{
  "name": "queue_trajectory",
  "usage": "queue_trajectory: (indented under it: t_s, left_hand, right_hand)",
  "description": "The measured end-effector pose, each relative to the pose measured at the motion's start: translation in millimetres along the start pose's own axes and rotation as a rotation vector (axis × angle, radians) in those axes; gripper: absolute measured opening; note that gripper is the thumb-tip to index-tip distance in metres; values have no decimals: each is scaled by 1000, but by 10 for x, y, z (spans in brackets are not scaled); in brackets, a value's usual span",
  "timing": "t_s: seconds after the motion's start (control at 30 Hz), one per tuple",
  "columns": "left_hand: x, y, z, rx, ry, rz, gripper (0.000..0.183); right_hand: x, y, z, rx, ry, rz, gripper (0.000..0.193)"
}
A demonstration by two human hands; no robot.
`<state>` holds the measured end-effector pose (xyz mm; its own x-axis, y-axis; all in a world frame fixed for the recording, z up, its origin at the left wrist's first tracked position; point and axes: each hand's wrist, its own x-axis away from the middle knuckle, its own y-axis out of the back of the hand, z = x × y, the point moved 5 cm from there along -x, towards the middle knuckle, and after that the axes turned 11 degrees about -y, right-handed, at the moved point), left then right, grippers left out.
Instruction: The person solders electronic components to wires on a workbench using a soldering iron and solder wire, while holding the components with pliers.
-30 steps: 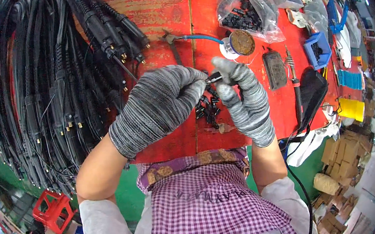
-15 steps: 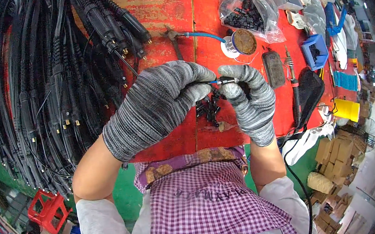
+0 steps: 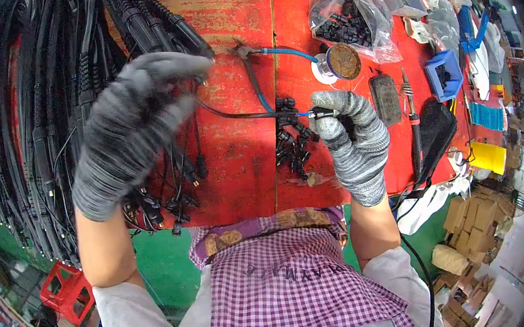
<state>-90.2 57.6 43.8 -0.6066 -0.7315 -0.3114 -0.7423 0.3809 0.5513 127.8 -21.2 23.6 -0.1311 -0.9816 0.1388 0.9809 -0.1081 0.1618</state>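
My right hand [image 3: 357,141], in a grey knitted glove, pinches a small black-and-metal connector [image 3: 320,113] between thumb and fingers. From it a short blue wire leads left into a thin black cable [image 3: 242,116], which runs toward the cable bundle. My left hand [image 3: 134,124], gloved alike and slightly blurred, hovers over the right side of the large bundle of black cables [image 3: 39,133]. Its thumb and fingers are apart, and I see nothing between them. Small black plastic parts [image 3: 293,146] lie in a pile just left of my right hand.
Blue-handled pliers [image 3: 257,75] lie beyond the cable. Further right are a solder spool [image 3: 322,68], a tin of brown paste [image 3: 343,62], a grey block [image 3: 386,99], a soldering iron [image 3: 415,137] and a clear bag [image 3: 377,36] of black parts. A blue bin [image 3: 444,75] stands at the right.
My left hand has left the connector and swung left over the cable bundle, uncovering the thin cable and the small parts. My right hand keeps its pinch almost in place.
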Motion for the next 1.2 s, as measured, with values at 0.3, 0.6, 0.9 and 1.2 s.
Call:
queue_trajectory:
  t_s: [0.3, 0.6, 0.9, 1.2]
  left_hand:
    - [32, 162, 453, -763, -114, 167, 43]
    - [-117, 388, 682, -874, -107, 3, 44]
    - [-309, 33, 575, -1035, -190, 419, 40]
    - [-439, -660, -152, -327, -314, 391, 34]
  right_hand:
    - [0, 24, 123, 72, 166, -40, 18]
    - [83, 210, -74, 44, 90, -142, 17]
    - [49, 240, -128, -37, 53, -113, 19]
    - [116, 290, 11, 47, 239, -203, 16]
